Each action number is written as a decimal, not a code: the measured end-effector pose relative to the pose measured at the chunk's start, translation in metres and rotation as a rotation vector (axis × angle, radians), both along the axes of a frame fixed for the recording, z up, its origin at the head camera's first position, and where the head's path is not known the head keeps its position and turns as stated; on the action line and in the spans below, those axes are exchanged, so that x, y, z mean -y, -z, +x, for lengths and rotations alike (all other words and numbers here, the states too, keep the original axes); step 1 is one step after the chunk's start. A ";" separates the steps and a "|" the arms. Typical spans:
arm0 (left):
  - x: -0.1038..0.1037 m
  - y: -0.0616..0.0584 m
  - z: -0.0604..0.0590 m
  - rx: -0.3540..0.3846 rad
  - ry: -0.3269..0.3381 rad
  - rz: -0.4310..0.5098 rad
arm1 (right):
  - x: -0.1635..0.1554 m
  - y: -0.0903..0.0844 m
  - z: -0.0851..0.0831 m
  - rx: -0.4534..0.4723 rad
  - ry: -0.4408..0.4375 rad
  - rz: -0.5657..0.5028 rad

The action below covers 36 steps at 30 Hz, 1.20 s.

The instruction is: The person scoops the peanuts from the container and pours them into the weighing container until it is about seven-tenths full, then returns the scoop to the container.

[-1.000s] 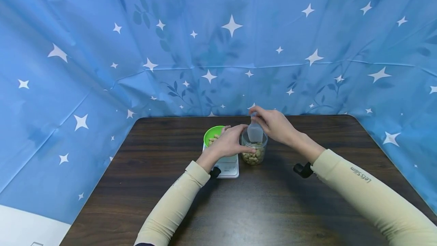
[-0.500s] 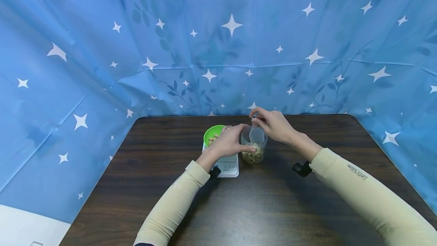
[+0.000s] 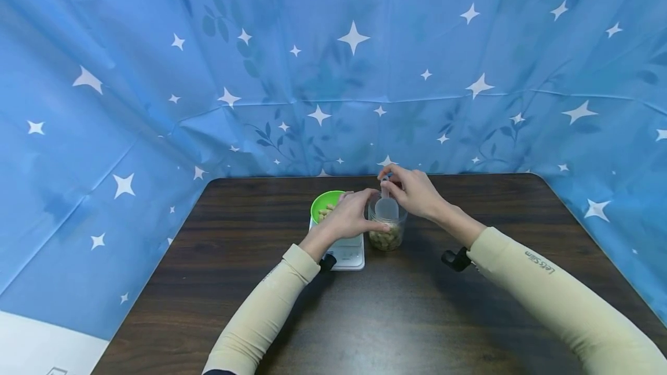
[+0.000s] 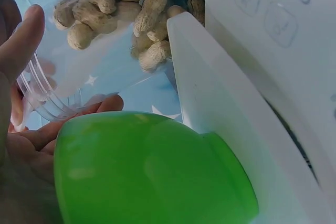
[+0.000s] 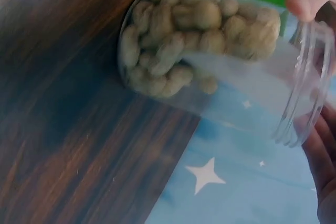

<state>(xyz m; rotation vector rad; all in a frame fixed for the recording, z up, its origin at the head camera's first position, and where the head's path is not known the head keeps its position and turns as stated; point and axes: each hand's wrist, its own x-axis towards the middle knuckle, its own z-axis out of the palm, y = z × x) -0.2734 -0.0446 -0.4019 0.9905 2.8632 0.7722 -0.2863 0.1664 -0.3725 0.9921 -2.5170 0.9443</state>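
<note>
Peanuts in shells (image 3: 385, 239) are half-filling the clear plastic jar (image 3: 387, 230), light and slippery. I'm gripping its wall with my left hand (image 3: 350, 217), while my right hand (image 3: 414, 190) is pinching the translucent plastic scoop (image 3: 387, 207) by its handle.

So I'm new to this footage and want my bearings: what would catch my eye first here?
The two hands meeting at mid-table: the left hand grips a clear jar partly filled with peanuts, while the right hand pinches a translucent scoop held at the jar's mouth. Just left of the jar, a bright green bowl sits on a white scale. Behind the dark wooden table hangs a blue star-printed cloth.
</note>
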 end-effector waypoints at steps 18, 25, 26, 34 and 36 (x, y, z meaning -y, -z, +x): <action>-0.002 -0.001 0.001 0.021 -0.023 0.028 | 0.001 -0.007 -0.004 0.424 0.273 -0.233; -0.002 -0.002 0.001 0.032 -0.030 0.019 | -0.009 -0.011 -0.008 0.522 0.292 -0.349; -0.002 -0.002 0.001 0.031 -0.032 0.017 | -0.009 -0.011 -0.007 0.529 0.300 -0.355; -0.002 0.001 0.000 0.034 -0.047 0.013 | -0.012 -0.015 -0.008 0.570 0.342 -0.419; -0.002 0.000 0.000 0.034 -0.044 0.016 | -0.014 -0.017 -0.008 0.578 0.348 -0.431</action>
